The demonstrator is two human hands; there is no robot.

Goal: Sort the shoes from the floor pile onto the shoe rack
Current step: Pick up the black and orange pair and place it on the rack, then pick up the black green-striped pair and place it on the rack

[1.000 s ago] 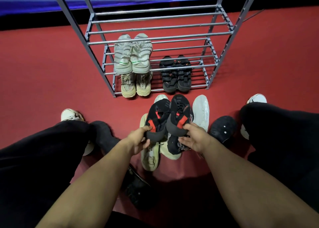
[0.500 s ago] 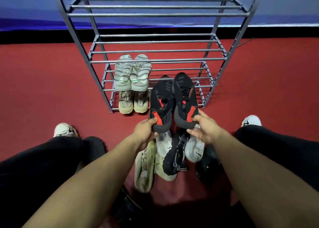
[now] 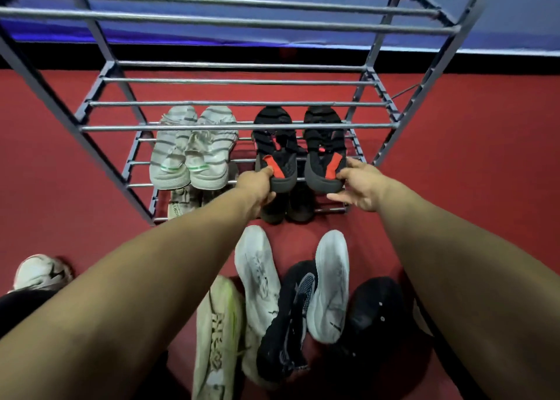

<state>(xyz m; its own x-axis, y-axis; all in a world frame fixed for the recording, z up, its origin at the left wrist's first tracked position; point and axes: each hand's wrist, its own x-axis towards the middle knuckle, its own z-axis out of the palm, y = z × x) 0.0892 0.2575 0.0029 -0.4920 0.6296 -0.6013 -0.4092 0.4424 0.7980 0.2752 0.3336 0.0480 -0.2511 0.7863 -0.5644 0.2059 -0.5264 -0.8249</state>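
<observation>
Two black shoes with red heel patches lie toes-in on the second-lowest shelf of the grey metal shoe rack (image 3: 236,126). My left hand (image 3: 260,187) grips the heel of the left black-and-red shoe (image 3: 274,145). My right hand (image 3: 359,187) holds the heel of the right black-and-red shoe (image 3: 324,145). A pair of white knit shoes (image 3: 194,151) sits to their left on the same shelf. On the bottom shelf are beige shoes (image 3: 180,204) and dark sandals (image 3: 288,207), mostly hidden. The floor pile below my arms holds several shoes: white (image 3: 257,269), cream-and-lime (image 3: 218,333), black (image 3: 288,317).
The red floor (image 3: 54,163) spreads around the rack. The rack's upper shelves (image 3: 230,23) are bare bars close above my hands. A dark round shoe (image 3: 375,311) lies at the pile's right. My own white shoe (image 3: 39,272) and black trouser leg sit at lower left.
Both hands carried the black-and-red pair up from the pile and forward into the rack, onto the second-lowest shelf. The two shoes have spread apart, and the view has moved closer to the rack.
</observation>
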